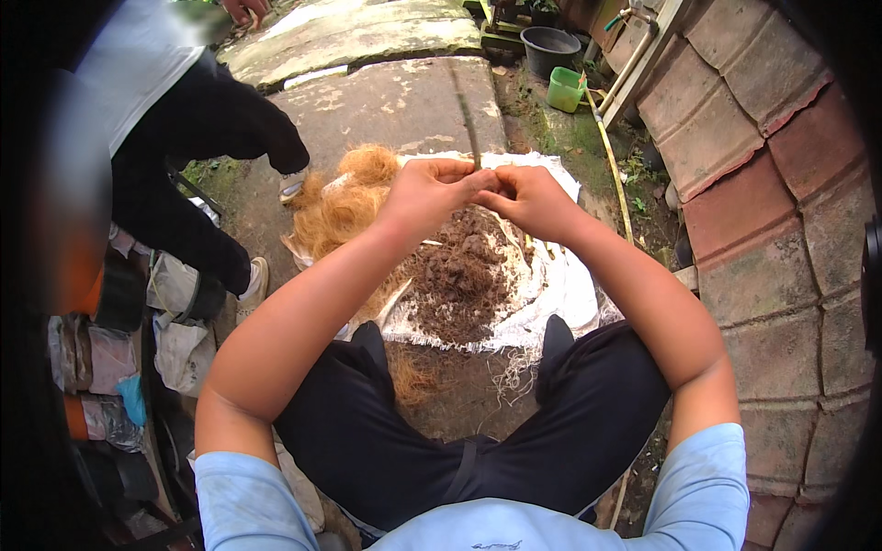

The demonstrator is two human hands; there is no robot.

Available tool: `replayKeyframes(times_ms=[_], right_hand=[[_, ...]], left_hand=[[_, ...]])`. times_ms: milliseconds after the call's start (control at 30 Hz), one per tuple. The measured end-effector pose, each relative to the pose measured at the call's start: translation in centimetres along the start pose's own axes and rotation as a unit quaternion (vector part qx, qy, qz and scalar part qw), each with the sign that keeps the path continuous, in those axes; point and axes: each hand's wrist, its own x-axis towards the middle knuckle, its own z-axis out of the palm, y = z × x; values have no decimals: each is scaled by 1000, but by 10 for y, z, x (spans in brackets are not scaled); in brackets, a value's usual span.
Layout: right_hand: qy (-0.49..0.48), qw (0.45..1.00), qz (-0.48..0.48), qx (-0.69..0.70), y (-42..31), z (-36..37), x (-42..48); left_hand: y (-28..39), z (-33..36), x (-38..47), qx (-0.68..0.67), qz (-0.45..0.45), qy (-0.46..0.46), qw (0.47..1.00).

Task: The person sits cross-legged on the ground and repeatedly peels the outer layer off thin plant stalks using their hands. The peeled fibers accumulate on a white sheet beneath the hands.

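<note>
A thin greenish-brown stick (467,117) points up and away from me. Its lower end sits where the fingertips of my left hand (434,189) and my right hand (532,200) meet. Both hands pinch around that end, and the fingers hide what lies between them. Beneath my hands, a heap of dark moist soil (458,275) mixed with fibres lies on a white woven sack (575,289) with frayed edges. Tufts of orange-brown coconut-like fibre (344,213) cover the sack's left side.
Another person in dark trousers (200,138) stands close on my left. Potted bags (180,351) line the left side. Roof tiles (751,275) rise on my right. Ahead are a black bucket (551,49), a green container (566,89) and a yellowish pole (610,158). Loose strings (518,375) lie between my feet.
</note>
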Motion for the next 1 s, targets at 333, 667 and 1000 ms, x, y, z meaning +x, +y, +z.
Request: replayKeyframes(times_ms=[333, 667, 1000], right_hand=[[39, 995, -6, -87, -5, 25, 1], [-5, 990, 7, -142, 11, 36, 5], [-396, 854, 32, -336, 92, 161, 2]], left_hand=[[-28, 1, 17, 97, -30, 38, 994], [-35, -12, 22, 44, -72, -30, 996], [-59, -39, 24, 39, -81, -23, 996]])
